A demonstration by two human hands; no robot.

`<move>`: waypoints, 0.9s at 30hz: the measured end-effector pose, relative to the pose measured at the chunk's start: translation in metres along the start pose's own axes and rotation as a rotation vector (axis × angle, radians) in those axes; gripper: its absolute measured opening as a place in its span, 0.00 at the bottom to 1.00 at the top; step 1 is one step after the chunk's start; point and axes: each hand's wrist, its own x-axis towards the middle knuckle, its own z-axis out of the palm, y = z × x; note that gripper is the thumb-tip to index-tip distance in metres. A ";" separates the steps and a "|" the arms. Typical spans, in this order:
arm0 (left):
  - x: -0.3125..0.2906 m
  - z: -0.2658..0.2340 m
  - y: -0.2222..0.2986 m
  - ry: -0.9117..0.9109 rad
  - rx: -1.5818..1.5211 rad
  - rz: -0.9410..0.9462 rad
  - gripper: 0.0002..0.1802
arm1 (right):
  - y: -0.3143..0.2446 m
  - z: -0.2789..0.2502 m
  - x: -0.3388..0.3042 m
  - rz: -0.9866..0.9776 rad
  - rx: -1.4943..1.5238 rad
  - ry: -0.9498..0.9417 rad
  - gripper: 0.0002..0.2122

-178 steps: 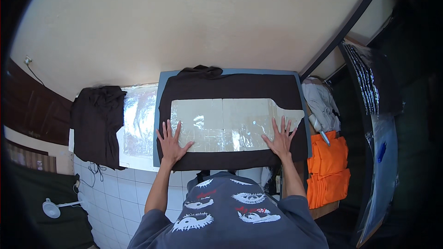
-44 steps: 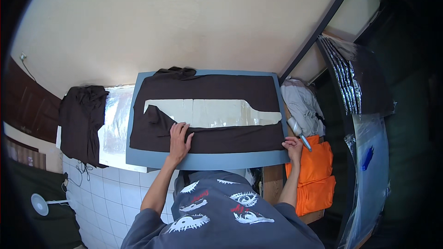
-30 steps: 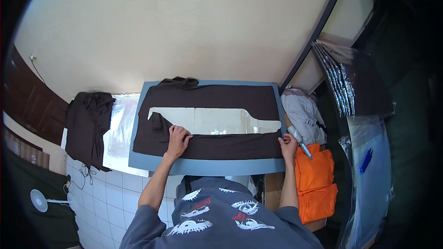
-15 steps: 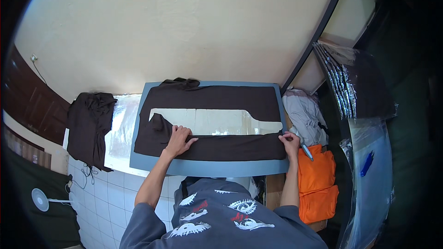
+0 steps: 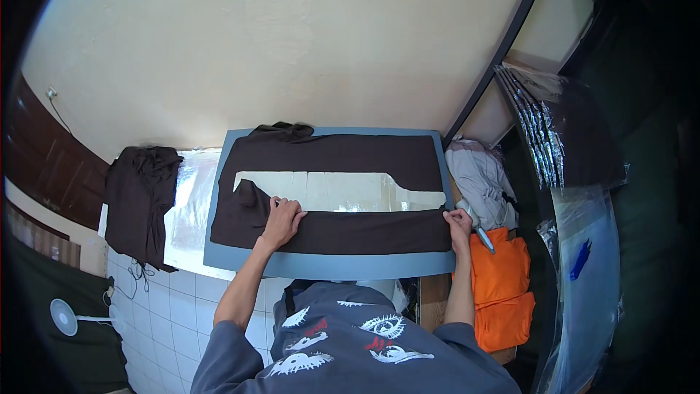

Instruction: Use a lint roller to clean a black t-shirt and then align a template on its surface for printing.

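Observation:
A dark brown garment lies spread on a blue-grey board, its near and far parts folded along a pale, flat template that shows between them. My left hand pinches the inner edge of the near flap, beside a bunched bit of the same cloth that looks like a sleeve. At the right end of that flap, my right hand is closed on the cloth's corner, near the board's right edge. The fingertips are partly hidden, and the far edge carries a crumpled piece of the brown cloth.
A heap of dark cloth hangs on a plastic-covered surface at left. To the right lie grey cloth, folded orange cloth and a pale-handled tool. Stacked plastic-wrapped packs and a blue cutter rest farther right.
My left thumb has drawn in against the fingers on the flap's edge, and that edge sits slightly farther from me. My right hand stays at the corner with little movement.

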 end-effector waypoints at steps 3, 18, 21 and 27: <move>-0.001 0.005 -0.001 0.004 0.043 -0.007 0.08 | -0.002 0.009 -0.002 -0.073 -0.192 0.077 0.08; -0.048 0.042 0.122 -0.246 -0.015 0.183 0.42 | -0.018 0.125 -0.149 -0.816 -0.822 -0.304 0.21; -0.036 0.045 0.132 -0.253 0.036 0.132 0.47 | -0.014 0.128 -0.154 -0.801 -0.856 -0.408 0.22; -0.029 0.050 0.125 -0.198 0.106 0.001 0.49 | -0.025 0.103 -0.131 -0.686 -1.084 -0.422 0.29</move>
